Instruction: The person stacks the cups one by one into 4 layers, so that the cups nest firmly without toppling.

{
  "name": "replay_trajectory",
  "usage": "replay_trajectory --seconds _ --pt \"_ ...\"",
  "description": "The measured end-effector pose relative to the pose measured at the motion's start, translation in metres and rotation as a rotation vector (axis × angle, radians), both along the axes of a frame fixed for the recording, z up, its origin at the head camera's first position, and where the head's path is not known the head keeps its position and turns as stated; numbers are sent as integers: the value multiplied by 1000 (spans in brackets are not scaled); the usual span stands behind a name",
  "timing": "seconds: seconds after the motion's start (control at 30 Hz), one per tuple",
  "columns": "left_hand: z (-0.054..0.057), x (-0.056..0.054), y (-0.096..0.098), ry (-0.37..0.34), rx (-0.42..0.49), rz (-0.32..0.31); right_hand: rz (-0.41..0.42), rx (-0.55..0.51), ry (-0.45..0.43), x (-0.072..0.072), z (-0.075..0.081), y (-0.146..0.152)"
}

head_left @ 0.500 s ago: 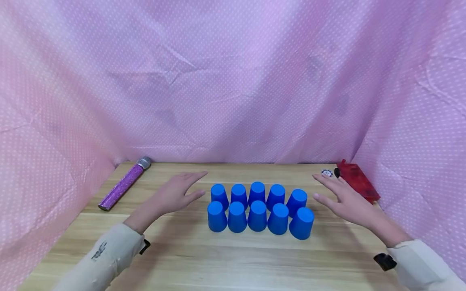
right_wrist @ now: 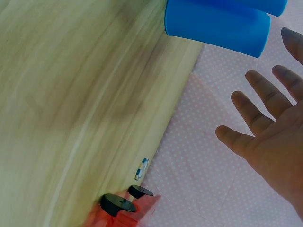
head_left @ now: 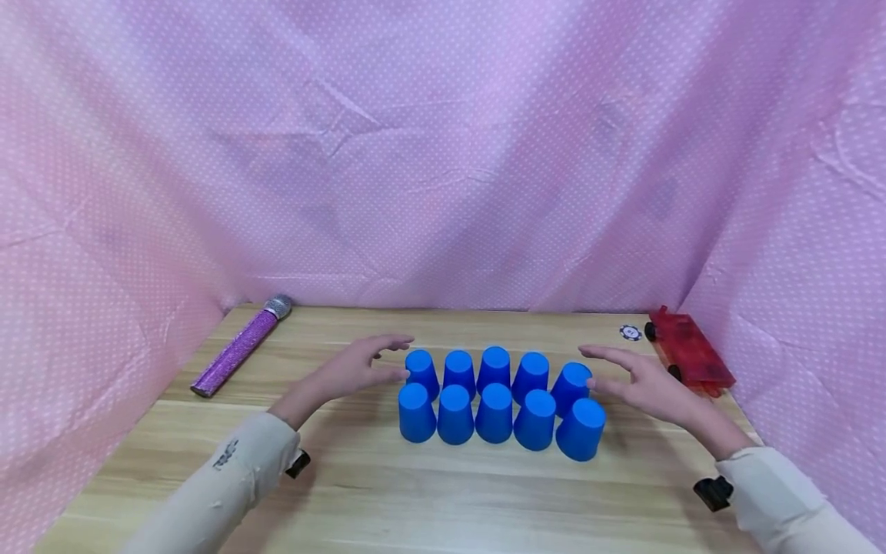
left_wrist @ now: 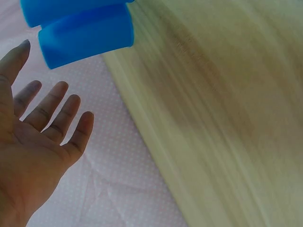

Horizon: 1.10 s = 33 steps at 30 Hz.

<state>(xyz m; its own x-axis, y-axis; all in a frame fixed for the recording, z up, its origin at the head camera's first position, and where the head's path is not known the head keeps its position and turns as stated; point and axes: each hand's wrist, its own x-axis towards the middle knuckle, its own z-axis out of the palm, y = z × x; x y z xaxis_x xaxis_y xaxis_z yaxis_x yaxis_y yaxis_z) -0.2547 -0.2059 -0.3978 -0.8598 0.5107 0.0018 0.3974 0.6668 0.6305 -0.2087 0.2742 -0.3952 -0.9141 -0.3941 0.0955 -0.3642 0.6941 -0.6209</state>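
Note:
Several blue cups (head_left: 494, 415) stand upside down on the wooden table in two rows, one behind the other. My left hand (head_left: 353, 369) hovers at the left end of the back row, fingers spread and slightly bent, thumb close to the end cup (head_left: 421, 371). At the other end my right hand (head_left: 644, 385) is held with its fingers extended, its thumb by the back row's right cup (head_left: 571, 385). Whether either thumb touches a cup I cannot tell. In the left wrist view the left palm (left_wrist: 33, 161) holds nothing, and the right palm (right_wrist: 279, 146) is likewise bare in the right wrist view.
A glittery purple microphone (head_left: 238, 346) lies at the table's left side. Toward the back right corner are a poker chip (head_left: 631, 332) and a red translucent toy car (head_left: 692, 350) with black wheels. Pink dotted cloth (head_left: 443, 154) hangs behind the table and along both sides.
Both hands have moved inward, the left to the right and the right to the left, closer to the end cups. The cups keep their arrangement; the view has shifted slightly.

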Motion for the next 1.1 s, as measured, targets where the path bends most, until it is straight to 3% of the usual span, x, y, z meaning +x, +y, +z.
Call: replay_trajectory --seconds 0.6,1.1 --pt "-17 -8 11 -39 50 -12 8 -28 -101 -9 -8 -2" --pt "-21 -11 16 -81 95 16 28 -84 -144 -15 -18 -1"
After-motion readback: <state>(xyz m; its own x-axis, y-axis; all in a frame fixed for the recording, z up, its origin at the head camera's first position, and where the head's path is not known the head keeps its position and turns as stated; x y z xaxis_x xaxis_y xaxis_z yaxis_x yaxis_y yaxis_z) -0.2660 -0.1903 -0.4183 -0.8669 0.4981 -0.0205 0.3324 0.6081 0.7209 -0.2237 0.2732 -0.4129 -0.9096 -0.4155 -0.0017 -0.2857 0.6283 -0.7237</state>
